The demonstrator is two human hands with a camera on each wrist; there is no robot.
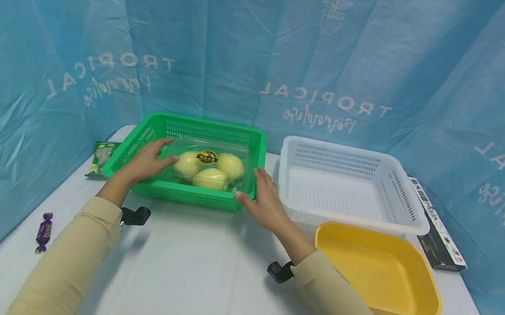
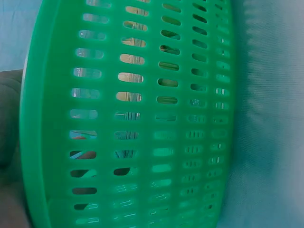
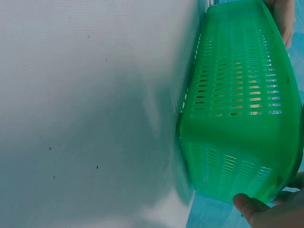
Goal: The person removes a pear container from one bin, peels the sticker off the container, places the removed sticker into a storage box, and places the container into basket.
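A clear plastic box (image 1: 211, 176) with three pale yellow fruits (image 1: 230, 166) and a black-and-gold label lies inside the green basket (image 1: 201, 197). My left hand (image 1: 146, 160) reaches over the basket's left part, thumb and fingers spread close to the box's left end. At the right front corner of the basket is my right hand (image 1: 266, 199), its thumb at the front corner and its extended fingers along the right rim. The right wrist view shows that thumb (image 3: 244, 202) overlapping the basket's wall. In the left wrist view the slotted front wall (image 2: 152, 107) hides most of the box.
Right of the green basket stands a white basket (image 1: 330, 189), with a yellow tray (image 1: 376, 269) in front. A black pasta box (image 1: 439, 230) lies beyond them. At the left are a green packet (image 1: 100, 159) and a purple wrapped candy (image 1: 44, 233). A blue curtain (image 1: 243, 44) hangs behind.
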